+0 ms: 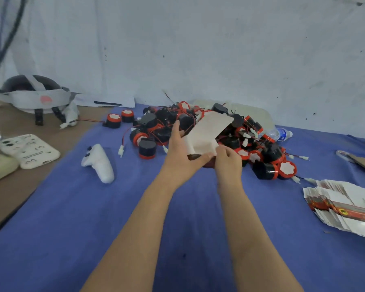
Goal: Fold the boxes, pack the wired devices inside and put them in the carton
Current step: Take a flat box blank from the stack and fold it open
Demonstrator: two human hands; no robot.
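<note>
We hold one box [207, 133] tilted and half opened, its plain white inner side toward us and a dark red outer face showing at the bottom. Our left hand [178, 152] grips its left edge and our right hand [228, 159] pinches its lower right corner. Behind it the wired devices [266, 170] lie heaped: black cylinders with red rims, white caps and thin leads ending in white plugs. At far right the flat boxes [343, 202] lie fanned in a stack, white with red printed bands.

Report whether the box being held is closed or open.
Open: the box has its white flap raised, unfastened, while the left hand and right hand grip it.
</note>
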